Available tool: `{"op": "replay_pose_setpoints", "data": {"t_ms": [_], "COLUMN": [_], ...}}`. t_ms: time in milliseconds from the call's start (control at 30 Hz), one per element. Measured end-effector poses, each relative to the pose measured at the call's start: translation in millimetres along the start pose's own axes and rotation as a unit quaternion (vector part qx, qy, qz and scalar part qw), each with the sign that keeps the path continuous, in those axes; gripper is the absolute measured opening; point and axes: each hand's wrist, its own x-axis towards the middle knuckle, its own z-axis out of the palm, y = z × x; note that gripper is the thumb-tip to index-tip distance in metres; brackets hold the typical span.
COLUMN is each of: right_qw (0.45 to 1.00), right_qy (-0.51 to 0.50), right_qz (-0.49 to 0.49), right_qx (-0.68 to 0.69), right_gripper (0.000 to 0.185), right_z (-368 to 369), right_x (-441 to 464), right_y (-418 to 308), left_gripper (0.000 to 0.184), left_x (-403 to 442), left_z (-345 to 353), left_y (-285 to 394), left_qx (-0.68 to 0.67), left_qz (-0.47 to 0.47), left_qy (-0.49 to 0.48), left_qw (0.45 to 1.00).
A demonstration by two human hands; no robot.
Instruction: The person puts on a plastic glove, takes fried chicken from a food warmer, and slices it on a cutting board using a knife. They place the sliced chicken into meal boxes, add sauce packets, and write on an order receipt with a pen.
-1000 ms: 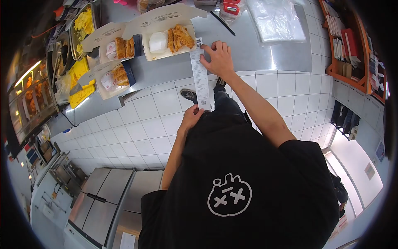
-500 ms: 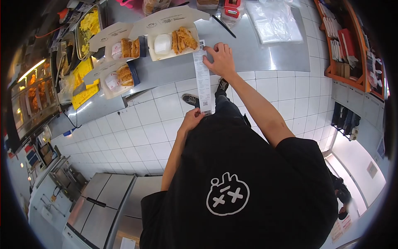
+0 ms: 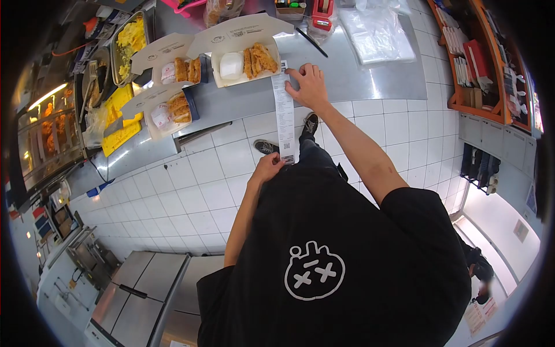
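A long printed receipt (image 3: 284, 118) stretches from the counter edge down toward my body. My left hand (image 3: 268, 168) pinches its lower end, close to the black shirt. At the upper end, my right hand (image 3: 309, 87) is curled with its fingertips on the paper's right edge. Just left of that end, an open takeaway box (image 3: 218, 74) holds a white wrapped bundle (image 3: 232, 66) and fried chicken pieces (image 3: 258, 61). Further left stand two more open boxes, one behind (image 3: 199, 65) and one in front (image 3: 151, 125), with similar food in them.
A steel counter (image 3: 370, 84) carries a stack of clear plastic bags (image 3: 376, 34), a black pen-like stick (image 3: 312, 42) and a red tape dispenser (image 3: 324, 14). Yellow food fills a metal tray (image 3: 144, 34) at left. Orange shelving (image 3: 488, 107) stands right. A person (image 3: 478, 269) is at lower right.
The view has shifted slightly, with the boxes appearing a little further right and lower. Both hands stay at the same ends of the receipt.
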Motion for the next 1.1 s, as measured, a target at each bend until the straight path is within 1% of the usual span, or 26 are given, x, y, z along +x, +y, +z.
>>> {"op": "replay_pose_setpoints", "data": {"t_ms": [133, 233, 300, 333, 433, 500, 533, 567, 600, 633, 667, 700, 733, 767, 800, 867, 900, 933, 967, 1000, 1033, 1067, 1100], "right_qw": [1.000, 1.000, 1.000, 1.000, 1.000, 0.998, 0.996, 0.997, 0.996, 0.994, 0.987, 0.970, 0.971, 0.969, 0.963, 0.941, 0.969, 0.953, 0.957, 0.955, 0.957, 0.960, 0.968], "right_qy": [-0.005, -0.007, -0.006, -0.003, 0.009, 0.014, 0.013, -0.006, -0.005, 0.014, -0.001, -0.020, 0.035, 0.089, 0.139, 0.193, 0.189, 0.242, 0.253, 0.228, 0.222, 0.214, 0.200], "right_qz": [-0.002, -0.006, -0.010, -0.013, -0.026, -0.029, -0.030, -0.028, -0.037, -0.068, -0.013, 0.042, 0.032, 0.024, 0.018, 0.033, 0.023, -0.040, -0.076, -0.069, -0.074, -0.071, -0.081], "right_qx": [-0.006, -0.011, -0.012, -0.013, 0.015, 0.053, 0.079, 0.078, 0.080, 0.081, 0.159, 0.239, 0.233, 0.231, 0.231, 0.276, 0.158, 0.179, 0.122, 0.180, 0.169, 0.163, 0.125], "right_gripper": [0.033, 0.033, 0.033, 0.033, 0.035, 0.036, 0.036, 0.036, 0.034, 0.028, 0.024, 0.021, 0.019, 0.018, 0.018, 0.014, 0.011, 0.013, 0.014, 0.018, 0.021, 0.024, 0.031], "right_z": [-3, -4, -3, -4, 3, 1, -2, -1, 4, 1, -13, -30, -47, -64, -81, -142, -168, -182, -195, -220, -229, -229, -243], "right_x": [-1, 0, -2, -2, -5, -4, -7, -7, -10, -8, -5, 6, 31, 52, 71, 138, 177, 219, 263, 298, 347, 383, 412], "right_y": [-2, -3, -4, -4, 1, 7, 7, 12, 20, 24, 16, 10, 11, 9, 4, -15, -8, 3, 17, 7, 14, 20, 8], "left_gripper": [0.025, 0.026, 0.038, 0.044, 0.057, 0.052, 0.046, 0.039, 0.036, 0.036, 0.037, 0.037, 0.036, 0.033, 0.031, 0.030, 0.029, 0.027, 0.026, 0.024, 0.022, 0.022, 0.023], "left_x": [8, 6, 0, -2, 1, 5, -4, -8, -12, -10, -22, -25, -31, -22, -24, -28, -29, -18, -17, -12, -1, 1, 1], "left_z": [0, -5, -2, 0, -12, -24, -33, -40, -47, -50, -57, -63, -72, -71, -79, -103, -110, -116, -124, -135, -147, -156, -164], "left_y": [-17, -17, -24, -28, -53, -81, -79, -83, -91, -109, -101, -109, -108, -131, -132, -116, -110, -118, -116, -109, -95, -83, -65], "left_qx": [0.046, 0.028, -0.025, -0.052, -0.117, -0.018, -0.033, -0.060, -0.080, -0.101, -0.125, -0.138, -0.165, -0.178, -0.181, -0.182, -0.182, -0.169, -0.148, -0.127, -0.106, -0.101, -0.116], "left_qz": [0.014, -0.017, 0.060, 0.100, 0.069, 0.115, 0.097, 0.052, 0.035, 0.053, 0.046, 0.040, 0.001, 0.003, -0.010, -0.025, -0.038, -0.021, -0.015, -0.008, 0.002, 0.039, 0.046], "left_qy": [-0.017, -0.022, 0.102, 0.164, 0.207, 0.232, 0.224, 0.211, 0.182, 0.191, 0.196, 0.186, 0.162, 0.178, 0.173, 0.177, 0.178, 0.189, 0.198, 0.209, 0.224, 0.250, 0.253], "left_qw": [0.999, 0.999, 0.993, 0.980, 0.969, 0.966, 0.969, 0.974, 0.979, 0.975, 0.972, 0.972, 0.973, 0.968, 0.968, 0.967, 0.966, 0.967, 0.969, 0.970, 0.969, 0.962, 0.960]}}
